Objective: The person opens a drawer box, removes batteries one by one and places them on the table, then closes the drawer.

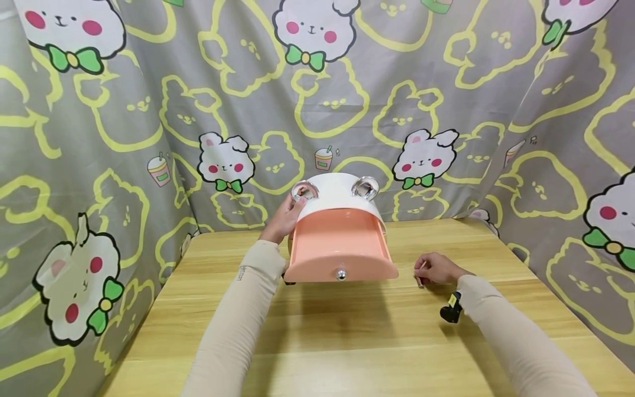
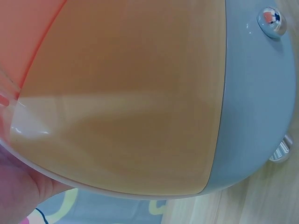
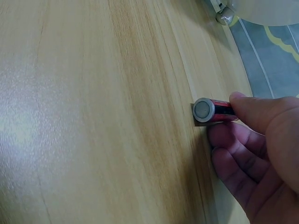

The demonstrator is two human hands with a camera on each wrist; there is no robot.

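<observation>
A small white storage box [image 1: 333,193] with two silver rings on top has its pink drawer [image 1: 342,237] pulled out toward me. A round silver knob [image 1: 340,274] sits on the drawer front. My left hand [image 1: 283,220] grips the box's left side, its thumb by the left ring [image 1: 304,191] and its other fingers hidden behind. In the left wrist view, part of that hand [image 2: 23,186] shows under the box's edge. Right of the drawer, my right hand [image 1: 439,268] pinches a red and black battery [image 3: 222,111] between thumb and fingers, close over the tabletop.
The box and hands are over a light wood table [image 1: 342,353]. Grey patterned curtain [image 1: 327,105] hangs behind the table and along both sides. A black wrist camera [image 1: 450,310] hangs beneath the right wrist.
</observation>
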